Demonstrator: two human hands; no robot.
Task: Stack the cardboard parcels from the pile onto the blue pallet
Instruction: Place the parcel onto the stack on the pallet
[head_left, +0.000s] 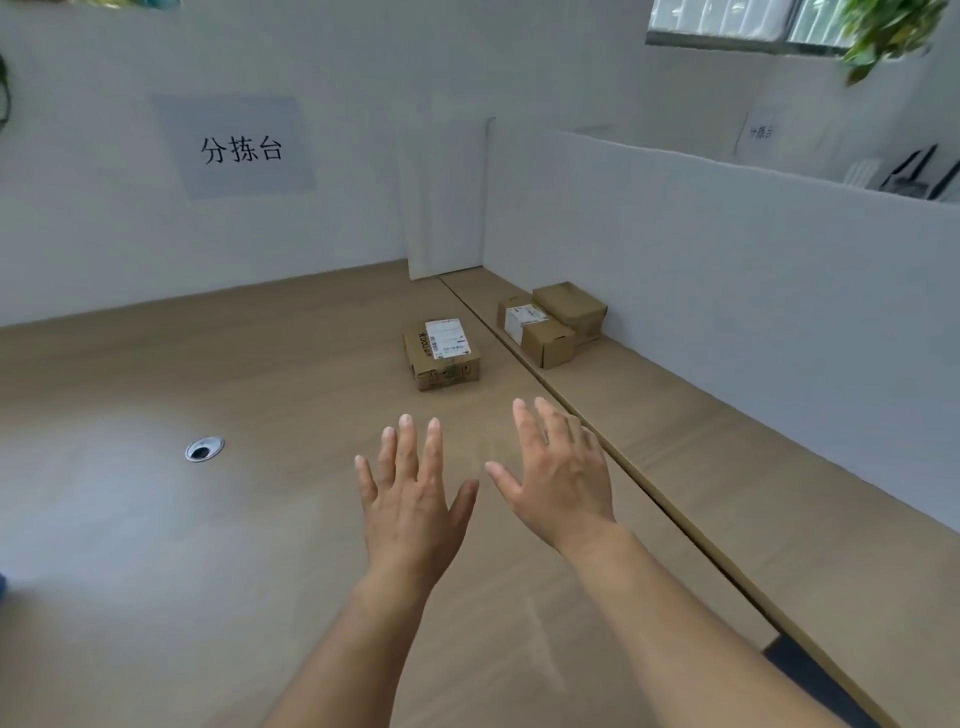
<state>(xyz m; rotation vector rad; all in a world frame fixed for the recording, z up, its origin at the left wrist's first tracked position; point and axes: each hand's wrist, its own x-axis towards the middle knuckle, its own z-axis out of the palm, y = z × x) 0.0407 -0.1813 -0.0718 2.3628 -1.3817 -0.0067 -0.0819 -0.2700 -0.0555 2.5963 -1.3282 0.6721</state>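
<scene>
Left hand and right hand, fingers spread and holding nothing, hover above the wooden worktop. Beyond the hands lies a labelled cardboard parcel; two more parcels sit right of it, against the white partition.

Flat brown parcel: closed, lies level on the wooden tabletop, mid-distance, white shipping label on top. Labelled small parcel: farther right, closed, white label across its far-left end. Plain small parcel: closed, touches the labelled one on its far-right side, sits close to the right-hand partition.
</scene>
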